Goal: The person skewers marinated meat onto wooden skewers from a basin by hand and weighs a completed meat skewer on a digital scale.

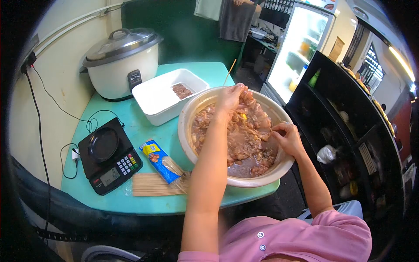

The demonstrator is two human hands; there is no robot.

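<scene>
A large round basin (188, 144) on the green table holds raw meat pieces (244, 131) in brownish liquid. Over its far side, my left hand (231, 98) is closed on a piece of meat. My right hand (287, 137) is at the basin's right side, thumb and fingers pinched at the meat's edge; what lies between them is too small to make out. A thin wooden stick (230, 72) slants up behind the basin's far rim. Left of the basin, a white rectangular tub (150, 94) contains a small heap of meat pieces (181, 91).
Bamboo skewers (152, 184) and a blue-and-yellow packet (160, 161) lie on the table (131, 120) near its front edge. A black digital scale (111, 155) with cables stands at the left, a large rice cooker (122, 65) behind. Dark shelves (336, 118) and a lit fridge (297, 52) are at the right.
</scene>
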